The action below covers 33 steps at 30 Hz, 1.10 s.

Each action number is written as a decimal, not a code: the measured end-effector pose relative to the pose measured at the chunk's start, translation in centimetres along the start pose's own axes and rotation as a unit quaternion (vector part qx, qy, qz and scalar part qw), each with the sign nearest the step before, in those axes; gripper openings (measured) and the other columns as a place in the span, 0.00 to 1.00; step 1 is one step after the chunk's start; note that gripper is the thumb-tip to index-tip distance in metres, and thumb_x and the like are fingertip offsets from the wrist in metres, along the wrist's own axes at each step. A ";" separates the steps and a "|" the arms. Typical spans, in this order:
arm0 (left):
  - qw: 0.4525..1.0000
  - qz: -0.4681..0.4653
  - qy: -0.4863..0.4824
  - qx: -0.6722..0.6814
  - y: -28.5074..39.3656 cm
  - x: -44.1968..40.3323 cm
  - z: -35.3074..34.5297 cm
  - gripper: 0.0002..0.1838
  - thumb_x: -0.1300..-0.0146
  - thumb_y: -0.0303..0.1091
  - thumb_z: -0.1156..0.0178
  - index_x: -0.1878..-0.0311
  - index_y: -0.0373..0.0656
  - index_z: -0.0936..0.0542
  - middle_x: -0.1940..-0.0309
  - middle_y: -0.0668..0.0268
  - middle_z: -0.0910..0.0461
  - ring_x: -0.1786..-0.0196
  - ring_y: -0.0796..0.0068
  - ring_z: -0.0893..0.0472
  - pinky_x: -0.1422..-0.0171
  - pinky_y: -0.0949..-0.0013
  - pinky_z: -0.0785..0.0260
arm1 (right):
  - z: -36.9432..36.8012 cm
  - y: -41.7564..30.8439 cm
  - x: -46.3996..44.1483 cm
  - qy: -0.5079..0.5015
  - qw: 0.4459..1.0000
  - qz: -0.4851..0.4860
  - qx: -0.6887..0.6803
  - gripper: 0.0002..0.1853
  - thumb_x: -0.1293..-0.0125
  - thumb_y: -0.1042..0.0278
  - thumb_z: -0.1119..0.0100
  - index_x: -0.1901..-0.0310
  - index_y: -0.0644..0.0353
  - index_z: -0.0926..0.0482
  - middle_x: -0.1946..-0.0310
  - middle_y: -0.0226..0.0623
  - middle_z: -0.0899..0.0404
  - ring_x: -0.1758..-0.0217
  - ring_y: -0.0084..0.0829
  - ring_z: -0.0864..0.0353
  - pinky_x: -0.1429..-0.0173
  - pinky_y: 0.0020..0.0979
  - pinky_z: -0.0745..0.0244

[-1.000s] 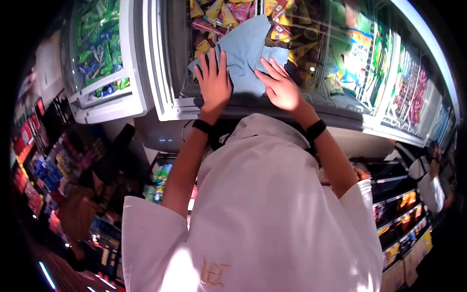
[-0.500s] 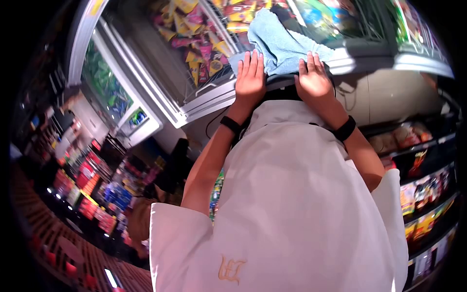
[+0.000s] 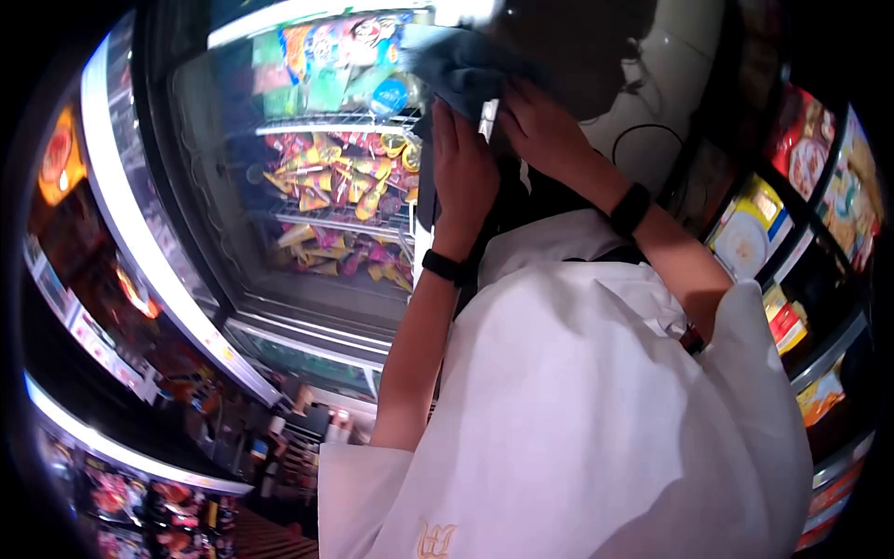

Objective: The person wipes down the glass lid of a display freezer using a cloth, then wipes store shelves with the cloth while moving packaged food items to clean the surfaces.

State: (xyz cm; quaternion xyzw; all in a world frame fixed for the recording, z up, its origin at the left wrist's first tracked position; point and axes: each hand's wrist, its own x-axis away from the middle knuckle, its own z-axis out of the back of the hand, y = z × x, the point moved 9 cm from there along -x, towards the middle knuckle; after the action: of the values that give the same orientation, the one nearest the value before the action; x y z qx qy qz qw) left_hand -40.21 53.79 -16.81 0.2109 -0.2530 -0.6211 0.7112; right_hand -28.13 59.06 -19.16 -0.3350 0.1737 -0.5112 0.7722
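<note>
A blue-grey cloth (image 3: 461, 67) is bunched up at the top middle, over the near edge of a glass-topped freezer (image 3: 307, 321). My left hand (image 3: 463, 172) holds the cloth's lower left part, its fingers pressed together and pointing away from me, the thumb hidden. To its right, my right hand (image 3: 549, 132) grips the cloth with bent fingers, their tips partly lost in its dark folds. Inside the freezer, wrapped ice cream cones (image 3: 326, 177) lie in wire baskets, with colourful bags (image 3: 340, 47) beyond them.
Shelves with packaged food (image 3: 745, 228) stand close on my right. A dark cable (image 3: 643, 130) curves across the pale surface beyond my right wrist. Lit display shelves (image 3: 158, 252) run along the left, with more packaged goods (image 3: 140, 503) at lower left.
My view has turned, and the freezer now lies mostly to my left. Both hands lay flat on the spread cloth before; now the cloth is more gathered and the hands sit closer together.
</note>
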 end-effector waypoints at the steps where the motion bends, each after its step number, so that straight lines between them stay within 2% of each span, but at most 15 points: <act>1: 1.000 -0.017 -0.006 -0.007 0.7 -0.7 -0.1 0.35 0.34 0.25 0.45 0.24 0.27 0.41 0.25 0.30 0.42 0.24 0.29 0.39 0.21 0.43 0.43 | -0.1 0.8 -0.9 0.011 1.000 -0.016 -0.001 0.25 0.23 0.59 0.47 0.33 0.67 0.27 0.36 0.60 0.24 0.35 0.56 0.23 0.32 0.45 0.25; 3: 0.999 -0.044 -0.019 -0.013 1.5 -1.8 -0.3 0.35 0.34 0.24 0.45 0.24 0.27 0.41 0.25 0.30 0.43 0.23 0.29 0.40 0.20 0.43 0.43 | -2.6 3.4 -2.8 -0.078 0.970 -0.155 -0.169 0.21 0.19 0.58 0.54 0.37 0.64 0.24 0.42 0.57 0.20 0.41 0.55 0.19 0.39 0.47 0.23; 4: 0.998 -0.058 -0.018 -0.021 1.9 -2.1 -0.4 0.35 0.35 0.24 0.45 0.25 0.26 0.41 0.25 0.30 0.43 0.23 0.30 0.41 0.20 0.43 0.44 | -2.1 3.5 -3.9 -0.068 0.969 -0.164 -0.172 0.21 0.19 0.58 0.54 0.37 0.64 0.24 0.42 0.57 0.20 0.41 0.55 0.19 0.39 0.47 0.23; 6: 0.995 -0.095 -0.023 -0.034 2.2 -2.5 -0.8 0.35 0.36 0.23 0.45 0.25 0.25 0.40 0.25 0.30 0.43 0.22 0.30 0.42 0.20 0.43 0.44 | -1.8 4.2 -5.6 -0.022 0.907 -0.214 -0.363 0.26 0.20 0.47 0.60 0.44 0.66 0.25 0.66 0.56 0.15 0.55 0.57 0.14 0.47 0.52 0.22; 8: 0.991 -0.125 -0.012 -0.037 2.8 -2.9 -1.0 0.34 0.38 0.23 0.45 0.27 0.24 0.37 0.25 0.32 0.43 0.21 0.31 0.43 0.20 0.43 0.45 | -3.6 5.5 -7.1 0.035 0.919 -0.192 -0.342 0.26 0.19 0.47 0.61 0.44 0.66 0.26 0.64 0.56 0.15 0.55 0.56 0.14 0.49 0.52 0.22; 10: 0.991 -0.128 -0.006 -0.033 2.9 -3.1 -1.2 0.34 0.38 0.23 0.44 0.28 0.25 0.37 0.25 0.32 0.43 0.21 0.31 0.43 0.19 0.43 0.45 | -2.7 4.6 -7.8 0.153 0.969 -0.083 -0.176 0.20 0.19 0.56 0.59 0.45 0.67 0.26 0.59 0.59 0.16 0.56 0.55 0.14 0.53 0.52 0.19; 13: 0.989 -0.143 0.016 -0.028 2.2 -2.0 -0.8 0.34 0.38 0.25 0.43 0.28 0.25 0.36 0.25 0.34 0.41 0.21 0.32 0.42 0.19 0.44 0.45 | -5.4 3.9 -6.9 0.072 0.995 -0.065 -0.014 0.15 0.23 0.65 0.53 0.46 0.68 0.26 0.56 0.61 0.17 0.54 0.56 0.14 0.51 0.50 0.18; 17: 0.993 -0.120 0.005 -0.007 0.6 1.9 0.5 0.32 0.37 0.27 0.42 0.29 0.28 0.33 0.27 0.37 0.36 0.23 0.35 0.37 0.20 0.45 0.41 | -9.1 2.2 -2.8 -0.071 0.994 -0.081 -0.006 0.13 0.28 0.71 0.50 0.48 0.71 0.24 0.56 0.61 0.17 0.56 0.58 0.14 0.52 0.50 0.17; 19: 0.989 -0.131 -0.009 -0.071 -0.2 5.5 1.3 0.30 0.38 0.28 0.42 0.31 0.28 0.29 0.29 0.41 0.32 0.25 0.39 0.32 0.23 0.46 0.37 | -11.1 1.1 0.4 0.002 0.999 -0.039 -0.036 0.13 0.29 0.71 0.50 0.50 0.71 0.23 0.58 0.60 0.16 0.58 0.58 0.14 0.54 0.52 0.17; 25: 0.983 -0.135 -0.044 -0.114 -3.7 17.9 4.8 0.26 0.39 0.28 0.41 0.36 0.30 0.24 0.35 0.47 0.26 0.32 0.46 0.26 0.30 0.50 0.32 | -16.4 -5.1 11.6 -0.067 0.997 0.022 0.018 0.16 0.25 0.66 0.55 0.50 0.70 0.23 0.60 0.58 0.15 0.59 0.58 0.14 0.54 0.52 0.17; 26: 0.984 -0.127 -0.065 -0.105 -4.4 19.6 5.0 0.26 0.39 0.29 0.41 0.36 0.30 0.24 0.36 0.47 0.25 0.33 0.47 0.25 0.31 0.51 0.32 | -17.3 -4.6 13.0 -0.108 0.987 -0.064 -0.098 0.21 0.24 0.57 0.54 0.51 0.68 0.19 0.61 0.55 0.14 0.59 0.54 0.13 0.52 0.50 0.17; 27: 0.984 -0.128 -0.065 -0.104 -4.5 20.9 5.7 0.26 0.39 0.29 0.41 0.36 0.30 0.24 0.36 0.47 0.25 0.33 0.47 0.25 0.31 0.51 0.32 | -16.2 -6.5 13.9 -0.108 0.987 -0.064 -0.097 0.21 0.24 0.57 0.54 0.51 0.68 0.19 0.61 0.55 0.14 0.59 0.54 0.13 0.52 0.50 0.17; 29: 0.982 -0.050 -0.136 -0.124 -6.0 22.8 5.6 0.26 0.38 0.29 0.40 0.37 0.30 0.23 0.36 0.46 0.25 0.33 0.47 0.25 0.33 0.51 0.32 | -16.1 -8.4 16.8 -0.268 0.939 -0.198 -0.080 0.29 0.25 0.45 0.53 0.57 0.66 0.14 0.63 0.52 0.13 0.59 0.51 0.12 0.50 0.47 0.18; 30: 0.982 -0.053 -0.135 -0.124 -6.0 23.5 5.8 0.26 0.38 0.29 0.40 0.37 0.30 0.23 0.36 0.46 0.25 0.33 0.47 0.25 0.33 0.51 0.32 | -15.9 -9.1 17.2 -0.280 0.934 -0.206 -0.078 0.34 0.28 0.36 0.52 0.63 0.65 0.12 0.64 0.50 0.12 0.58 0.50 0.12 0.48 0.45 0.18; 33: 0.985 -0.064 -0.095 -0.130 -5.5 23.7 5.7 0.25 0.38 0.30 0.41 0.37 0.29 0.24 0.36 0.43 0.26 0.33 0.41 0.26 0.33 0.51 0.30 | -15.4 -9.5 16.9 -0.240 0.947 -0.197 -0.089 0.35 0.27 0.37 0.52 0.65 0.67 0.12 0.64 0.53 0.13 0.57 0.52 0.13 0.47 0.46 0.19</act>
State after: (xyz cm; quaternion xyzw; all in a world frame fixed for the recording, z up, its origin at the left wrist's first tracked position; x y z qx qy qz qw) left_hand -45.66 29.65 -13.42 0.0723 -0.2220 -0.7103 0.6641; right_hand -36.93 36.14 -22.35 -0.5422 -0.0414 -0.5399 0.6425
